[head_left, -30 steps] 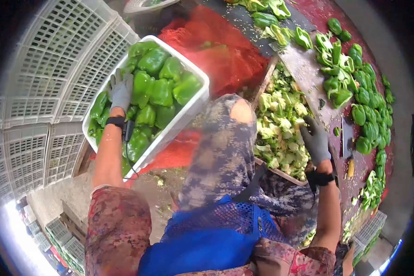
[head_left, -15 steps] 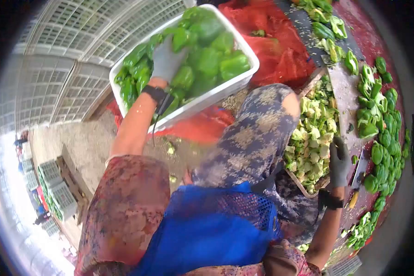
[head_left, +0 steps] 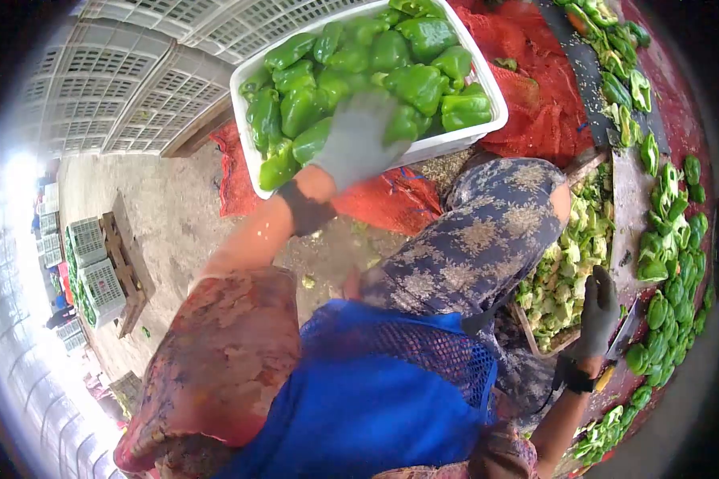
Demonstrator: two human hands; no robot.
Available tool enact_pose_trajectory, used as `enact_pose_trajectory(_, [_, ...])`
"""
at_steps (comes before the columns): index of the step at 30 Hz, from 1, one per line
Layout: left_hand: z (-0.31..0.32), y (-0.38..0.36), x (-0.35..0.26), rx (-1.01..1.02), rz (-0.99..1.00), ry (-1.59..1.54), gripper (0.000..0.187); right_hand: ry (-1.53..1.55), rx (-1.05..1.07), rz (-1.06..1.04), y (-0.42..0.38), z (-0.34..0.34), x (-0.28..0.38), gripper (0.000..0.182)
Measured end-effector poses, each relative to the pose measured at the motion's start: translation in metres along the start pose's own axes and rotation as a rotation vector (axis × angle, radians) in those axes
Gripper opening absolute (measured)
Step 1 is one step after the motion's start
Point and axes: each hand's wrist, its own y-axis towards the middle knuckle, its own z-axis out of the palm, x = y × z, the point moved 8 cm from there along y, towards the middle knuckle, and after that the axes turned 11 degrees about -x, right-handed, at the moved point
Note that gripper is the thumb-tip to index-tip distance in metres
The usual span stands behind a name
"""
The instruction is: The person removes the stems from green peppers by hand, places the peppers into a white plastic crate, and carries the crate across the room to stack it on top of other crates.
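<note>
Two grey-gloved hands work on opposite sides of the person. The left hand [head_left: 358, 144] lies blurred over the near rim of the white rectangular plastic tub [head_left: 252, 120], which is heaped with whole green bell peppers [head_left: 407, 60] and sits on red mesh sacks [head_left: 535, 120]; whether its grip is wide or narrow I cannot tell. The right hand [head_left: 597, 313], fingers loosely spread and its grip holding nothing, rests at the edge of the tray of pale green pepper cores [head_left: 563, 263], just beside a yellow-handled knife [head_left: 617, 347] on the red tabletop [head_left: 679, 104]. Halved green peppers [head_left: 667, 239] lie along that tabletop.
</note>
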Motion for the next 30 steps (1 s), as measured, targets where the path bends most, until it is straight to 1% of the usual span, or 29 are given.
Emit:
enact_pose_trajectory(3, [0.001, 0.035, -0.014, -0.272, 0.103, 0.048, 0.053, 0.056, 0.032, -0.028, 0.014, 0.018, 0.007, 0.031])
enact_pose_trajectory(6, [0.051, 0.044, -0.002, -0.197, 0.015, -0.022, 0.052, 0.030, 0.022, -0.061, 0.012, 0.020, 0.016, 0.030])
enact_pose_trajectory(7, [0.051, 0.046, -0.002, -0.115, 0.015, -0.045, 0.056, -0.039, 0.046, -0.070, 0.011, 0.020, 0.020, 0.029])
enact_pose_trajectory(8, [0.080, 0.041, 0.009, 0.017, -0.013, 0.104, 0.058, 0.009, 0.034, -0.118, 0.009, 0.023, 0.014, 0.029])
enact_pose_trajectory(9, [0.059, 0.041, -0.006, -0.114, 0.067, 0.109, 0.057, 0.108, 0.006, 0.042, 0.005, 0.025, 0.011, 0.029])
enact_pose_trajectory(10, [0.066, 0.041, -0.002, -0.096, 0.045, 0.066, 0.059, -0.098, -0.024, -0.086, 0.007, 0.016, 0.027, 0.030])
enact_pose_trajectory(11, [0.072, 0.041, 0.000, -0.054, 0.032, 0.067, 0.061, 0.004, -0.086, -0.142, 0.008, 0.010, 0.024, 0.028])
enact_pose_trajectory(12, [0.073, 0.042, -0.002, -0.011, 0.019, 0.069, 0.063, 0.057, -0.095, -0.038, 0.013, 0.006, 0.017, 0.027])
enact_pose_trajectory(13, [0.076, 0.038, 0.003, -0.085, 0.033, -0.009, 0.065, 0.026, -0.189, -0.045, 0.020, -0.005, 0.017, 0.027])
enact_pose_trajectory(15, [0.080, 0.037, 0.002, -0.032, 0.034, 0.059, 0.068, -0.022, -0.362, -0.049, 0.036, -0.023, -0.006, 0.028])
enact_pose_trajectory(16, [0.086, 0.038, 0.002, -0.051, 0.072, 0.033, 0.068, -0.048, -0.448, -0.035, 0.044, -0.034, -0.020, 0.028])
enact_pose_trajectory(17, [0.091, 0.038, 0.005, -0.069, 0.102, 0.020, 0.068, -0.094, -0.528, -0.091, 0.055, -0.050, -0.021, 0.028])
enact_pose_trajectory(18, [0.091, 0.038, 0.004, -0.085, 0.132, 0.015, 0.069, -0.172, -0.608, -0.115, 0.070, -0.063, -0.036, 0.030])
enact_pose_trajectory(20, [0.087, 0.041, 0.000, -0.059, 0.114, 0.022, 0.069, -0.406, -0.564, 0.205, 0.089, -0.090, -0.033, 0.037])
enact_pose_trajectory(23, [0.088, 0.038, -0.003, -0.065, 0.126, 0.030, 0.070, -0.400, -0.628, 0.144, 0.148, -0.098, -0.096, 0.050])
enact_pose_trajectory(26, [0.094, 0.034, 0.004, -0.016, 0.118, 0.107, 0.073, -0.389, -0.403, 0.387, 0.171, -0.080, -0.098, 0.057])
enact_pose_trajectory(27, [0.087, 0.036, -0.001, 0.035, 0.096, 0.112, 0.073, -0.398, -0.262, 0.462, 0.177, -0.065, -0.114, 0.060])
enact_pose_trajectory(30, [0.083, 0.040, 0.005, 0.080, -0.031, -0.095, 0.071, -0.400, -0.307, 0.491, 0.172, -0.053, -0.122, 0.057])
